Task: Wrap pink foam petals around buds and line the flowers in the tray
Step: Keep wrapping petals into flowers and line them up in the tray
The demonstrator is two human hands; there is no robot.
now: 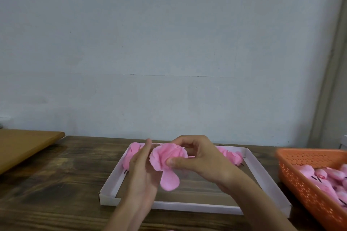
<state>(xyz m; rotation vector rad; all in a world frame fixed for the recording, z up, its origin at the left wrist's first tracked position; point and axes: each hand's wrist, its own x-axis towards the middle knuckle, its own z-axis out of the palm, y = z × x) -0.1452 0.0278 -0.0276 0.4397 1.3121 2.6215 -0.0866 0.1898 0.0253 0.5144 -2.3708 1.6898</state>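
Over the tray, the right hand pinches the flower in its grip; the left hand presses flat-fingered against it. The petal dangling at 6 o'clock may unwrap if the pinch slackens.

Right hand pinching a pink foam flower above a shallow white cardboard tray, left hand with straight fingers against its petals, finished pink flowers along the tray's far side, orange perforated plastic basket of pink pieces at right, dark wooden table
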